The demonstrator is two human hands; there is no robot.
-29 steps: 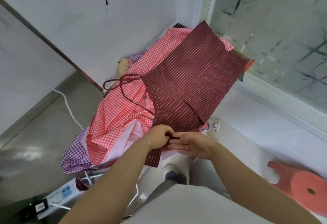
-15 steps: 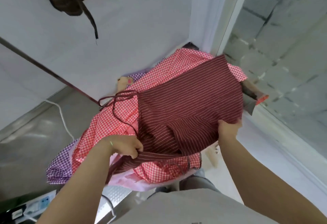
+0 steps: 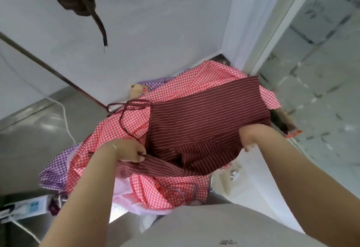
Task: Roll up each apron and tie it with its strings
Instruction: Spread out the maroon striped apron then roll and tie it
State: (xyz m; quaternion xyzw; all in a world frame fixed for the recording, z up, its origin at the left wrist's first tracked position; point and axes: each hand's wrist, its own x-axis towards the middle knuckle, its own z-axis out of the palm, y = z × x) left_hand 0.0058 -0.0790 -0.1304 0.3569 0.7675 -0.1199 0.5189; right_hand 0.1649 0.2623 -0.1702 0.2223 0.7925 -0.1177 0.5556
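Spreading the striped apron for rolling

Our left hand (image 3: 127,150) and right hand (image 3: 251,134), together 1 second ago, now grip the maroon apron's (image 3: 204,122) near edge apart, probably starting the roll.

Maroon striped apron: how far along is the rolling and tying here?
Nothing looks finished. The maroon striped apron lies mostly flat, its strings loose. In hand: the left hand and right hand grip its near edge, apparently starting the roll. Left: rolling, tying, then the red checked apron and purple checked apron underneath.
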